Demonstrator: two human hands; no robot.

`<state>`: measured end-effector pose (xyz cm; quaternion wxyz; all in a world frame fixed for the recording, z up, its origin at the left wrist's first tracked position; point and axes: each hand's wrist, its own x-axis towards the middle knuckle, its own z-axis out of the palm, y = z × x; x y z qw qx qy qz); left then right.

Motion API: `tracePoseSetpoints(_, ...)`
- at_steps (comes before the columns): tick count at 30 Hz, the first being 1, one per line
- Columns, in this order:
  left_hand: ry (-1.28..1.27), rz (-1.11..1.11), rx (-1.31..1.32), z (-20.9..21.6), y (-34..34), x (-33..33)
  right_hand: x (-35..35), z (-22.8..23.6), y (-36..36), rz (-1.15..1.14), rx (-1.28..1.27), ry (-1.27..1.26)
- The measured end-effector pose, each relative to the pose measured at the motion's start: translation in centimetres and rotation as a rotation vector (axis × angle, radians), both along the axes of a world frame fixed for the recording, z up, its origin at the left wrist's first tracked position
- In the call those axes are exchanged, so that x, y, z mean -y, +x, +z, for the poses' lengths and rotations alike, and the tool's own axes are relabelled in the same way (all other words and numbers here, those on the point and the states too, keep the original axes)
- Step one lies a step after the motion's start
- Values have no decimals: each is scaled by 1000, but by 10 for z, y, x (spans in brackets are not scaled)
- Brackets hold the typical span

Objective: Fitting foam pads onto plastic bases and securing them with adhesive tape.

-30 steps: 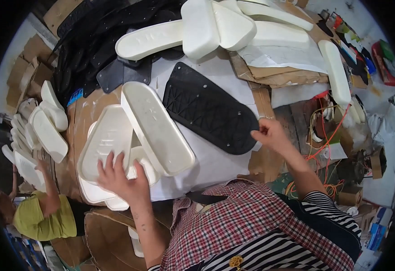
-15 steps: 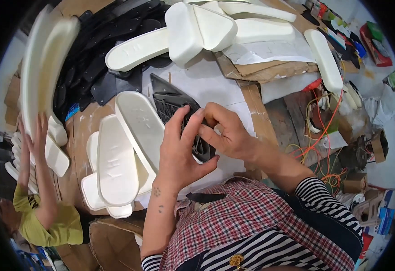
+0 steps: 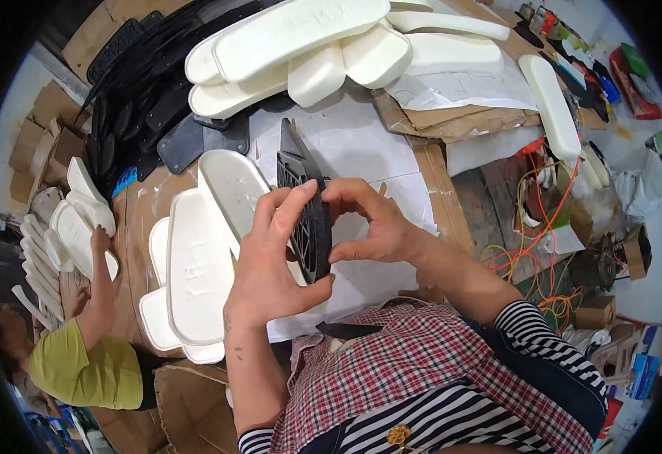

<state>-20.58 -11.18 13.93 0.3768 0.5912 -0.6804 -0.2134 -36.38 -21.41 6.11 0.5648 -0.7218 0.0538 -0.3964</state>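
Between my two hands stands a long black plastic part (image 3: 312,240) with a ribbed lattice face, tilted nearly on edge over the white paper. My left hand (image 3: 270,246) grips it from the left, fingertips over its edge and thumb at the lower end. On the other side, my right hand (image 3: 369,223) pinches it with curved fingers and thumb. Just left of it lie a white moulded pad (image 3: 229,178) with a greyish recessed face and another long white pad (image 3: 195,265), overlapping smaller white pieces.
Long white pads (image 3: 301,38) are piled at the back, beside a heap of black plates (image 3: 149,98). A co-worker in a yellow-green shirt (image 3: 89,367) touches white pads (image 3: 81,234) at the left. Orange cables (image 3: 531,246) hang at the right, near cardboard sheets (image 3: 459,129).
The black part has turned more edge-on and my right hand has opened wider around it. A long white piece at the left now lies atop the back pile; the co-worker's arms have lowered.
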Motion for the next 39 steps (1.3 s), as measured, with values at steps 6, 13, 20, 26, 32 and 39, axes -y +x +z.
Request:
tracePoseSetpoints(6,44,24,-83,8,11,-6,-13,12,22,-45,-27,46)
tracePoseSetpoints(13,-592,70,98,-5,17,-17,-11,39,20,-68,-206,122)
tracePoseSetpoints(20,-509,258,210,-5,2,-24,30,53,17,133,-301,-69)
tracePoseSetpoints(26,-548,401,125,-24,20,-56,123,4,19,-131,-418,-490)
tracePoseSetpoints(32,-532,296,-63,-33,3,-56,139,-21,-8,-319,-361,-286)
tracePoseSetpoints(39,-498,260,-252,-56,-6,-59,160,-15,-76,-563,-410,-117)
